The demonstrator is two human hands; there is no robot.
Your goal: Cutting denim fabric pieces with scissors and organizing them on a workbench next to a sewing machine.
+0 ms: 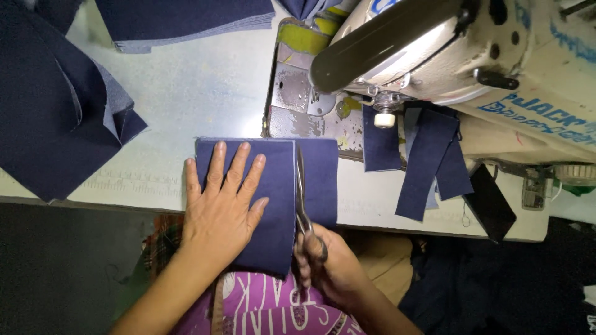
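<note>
A rectangular piece of dark blue denim (279, 186) lies at the front edge of the pale worktable (186, 99), hanging partly over it. My left hand (220, 205) presses flat on its left part, fingers spread. My right hand (326, 263) grips the handles of metal scissors (302, 198), whose blades run up along the cloth just right of a folded edge, with a narrower strip of denim (320, 180) on the blades' right side.
A white industrial sewing machine (447, 56) fills the upper right, with several denim strips (428, 164) hanging beneath its needle area. Stacks of dark denim pieces lie at the left (49, 118) and top (186, 22) of the table.
</note>
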